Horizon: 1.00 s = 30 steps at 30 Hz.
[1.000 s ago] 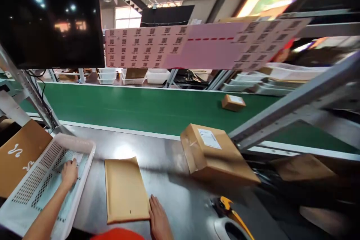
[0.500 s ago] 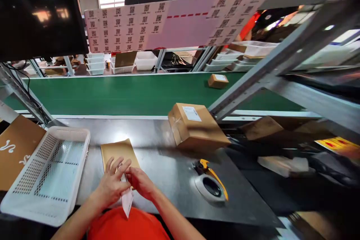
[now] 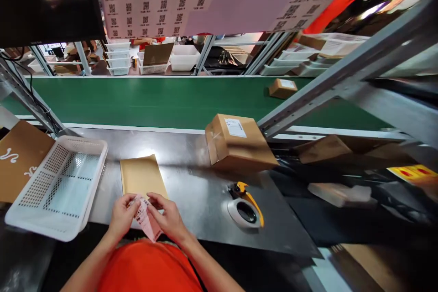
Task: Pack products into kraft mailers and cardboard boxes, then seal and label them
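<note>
Between my two hands, just above the near edge of the metal table, is a printed paper label (image 3: 148, 220), pinkish and partly folded. The fingers of my left hand (image 3: 122, 215) pinch its upper left side. Its upper right side is gripped by my right hand (image 3: 171, 219), thumb against the paper. Right behind my hands a flat kraft envelope (image 3: 142, 175) lies on the table. To the right rests a tape dispenser (image 3: 245, 210) with a yellow handle and a roll of tape.
A white plastic basket (image 3: 58, 191) stands at the left beside a brown carton (image 3: 22, 159). A taped cardboard box (image 3: 239, 143) with a label sits at the back right. Behind the table runs a green conveyor belt (image 3: 153, 102) carrying a small box (image 3: 283, 88). A metal post (image 3: 325, 82) slants on the right.
My hands have drawn apart, and the label is now spread between them with its printing showing. The view has tilted down. The envelope stays on the table.
</note>
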Motion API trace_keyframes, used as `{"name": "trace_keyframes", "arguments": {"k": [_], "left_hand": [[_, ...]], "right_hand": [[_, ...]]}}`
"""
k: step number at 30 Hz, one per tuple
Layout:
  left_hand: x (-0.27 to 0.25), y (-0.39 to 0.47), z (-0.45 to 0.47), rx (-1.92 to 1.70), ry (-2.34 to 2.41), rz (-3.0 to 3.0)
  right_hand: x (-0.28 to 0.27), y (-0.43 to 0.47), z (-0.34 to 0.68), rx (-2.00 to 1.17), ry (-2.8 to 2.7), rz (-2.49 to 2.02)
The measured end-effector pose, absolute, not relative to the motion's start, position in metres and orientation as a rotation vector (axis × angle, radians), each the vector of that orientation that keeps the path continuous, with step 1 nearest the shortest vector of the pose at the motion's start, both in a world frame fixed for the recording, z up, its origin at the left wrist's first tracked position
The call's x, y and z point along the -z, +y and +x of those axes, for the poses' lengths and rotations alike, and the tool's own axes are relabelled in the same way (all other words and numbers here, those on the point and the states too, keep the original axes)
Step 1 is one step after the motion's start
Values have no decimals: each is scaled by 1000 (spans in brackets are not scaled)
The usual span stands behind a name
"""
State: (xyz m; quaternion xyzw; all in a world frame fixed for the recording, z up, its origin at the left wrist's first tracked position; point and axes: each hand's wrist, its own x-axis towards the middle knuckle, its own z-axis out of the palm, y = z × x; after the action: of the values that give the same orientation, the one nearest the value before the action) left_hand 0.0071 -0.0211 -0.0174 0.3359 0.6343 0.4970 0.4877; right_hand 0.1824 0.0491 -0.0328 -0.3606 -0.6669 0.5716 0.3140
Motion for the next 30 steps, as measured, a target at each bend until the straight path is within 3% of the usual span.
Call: {"name": "trace_keyframes", "arguments": {"k": [18,30], "left_hand": [[3,-39,26,-1086,1549,1165],[27,-38,35,-1019,1534,973]], "right_hand": [[12,44,202,-717,-2219,-548],[26,45,212,-644,-2317,-526]]}}
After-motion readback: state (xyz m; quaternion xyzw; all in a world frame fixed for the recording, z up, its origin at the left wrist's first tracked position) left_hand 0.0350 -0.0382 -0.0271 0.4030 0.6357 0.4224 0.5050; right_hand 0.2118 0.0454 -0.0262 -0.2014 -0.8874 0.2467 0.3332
